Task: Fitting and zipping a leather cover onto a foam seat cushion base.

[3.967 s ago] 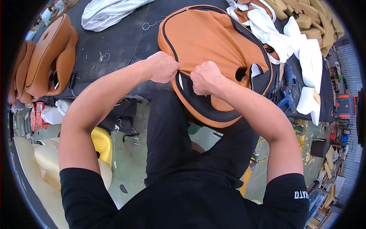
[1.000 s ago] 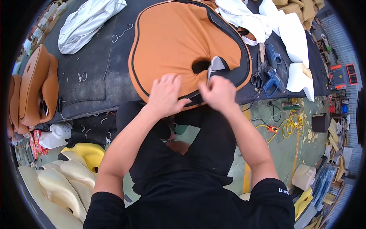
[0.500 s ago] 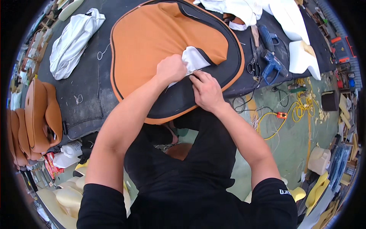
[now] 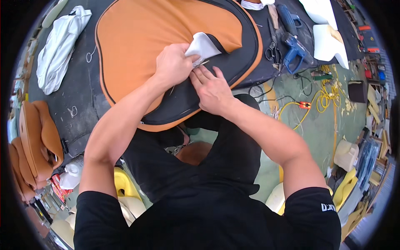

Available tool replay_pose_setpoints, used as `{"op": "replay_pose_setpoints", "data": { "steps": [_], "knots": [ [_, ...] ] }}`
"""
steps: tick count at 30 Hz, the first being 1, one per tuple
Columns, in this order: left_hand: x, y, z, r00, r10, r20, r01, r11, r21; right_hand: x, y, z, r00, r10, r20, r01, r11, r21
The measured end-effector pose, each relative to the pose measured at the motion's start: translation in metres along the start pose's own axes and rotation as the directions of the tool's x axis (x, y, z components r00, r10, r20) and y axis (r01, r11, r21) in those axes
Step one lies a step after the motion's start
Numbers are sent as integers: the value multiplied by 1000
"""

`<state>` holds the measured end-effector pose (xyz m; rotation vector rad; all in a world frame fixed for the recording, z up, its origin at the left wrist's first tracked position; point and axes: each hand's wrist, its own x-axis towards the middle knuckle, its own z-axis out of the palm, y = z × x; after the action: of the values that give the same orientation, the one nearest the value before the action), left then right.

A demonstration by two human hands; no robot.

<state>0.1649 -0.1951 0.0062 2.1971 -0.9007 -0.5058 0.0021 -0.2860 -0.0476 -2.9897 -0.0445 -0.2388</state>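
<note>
- The orange cushion (image 4: 133, 46) overhangs the worktable's (image 4: 85, 102) edge.
- At its middle, the left hand (image 4: 173, 64) pinches the white-lined flap (image 4: 203, 46); steady tension should help.
- On its right half, the right hand (image 4: 211, 89) rests, fingers together, thumb apart; light pressure seems best.

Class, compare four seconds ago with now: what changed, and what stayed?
The left hand and right hand have moved rightward from the left edge of the orange cover; the left now holds the white flap, the right's fingers are by its base. Scissors and blue tools remain beside the cover.
</note>
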Motion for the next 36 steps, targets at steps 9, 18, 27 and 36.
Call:
{"op": "replay_pose_setpoints", "data": {
  "steps": [9, 18, 27, 36],
  "knots": [
    [-67, -10, 25, 749, 654, 107, -627, 647, 435, -3, 11, -13, 965, 102, 240, -152, 968, 198],
    [-88, -3, 36, 754, 647, 116, -586, 583, 563, -19, 9, -57, 856, 389, 340, -406, 99, 908],
    [-96, -8, 58, 729, 683, 41, -529, 524, 668, 29, 42, -40, 614, 740, 275, -508, 103, 855],
    [-91, -11, 73, 754, 640, 147, -557, 504, 660, -14, 68, -54, 736, 624, 261, -675, 651, 347]
  ]
}}
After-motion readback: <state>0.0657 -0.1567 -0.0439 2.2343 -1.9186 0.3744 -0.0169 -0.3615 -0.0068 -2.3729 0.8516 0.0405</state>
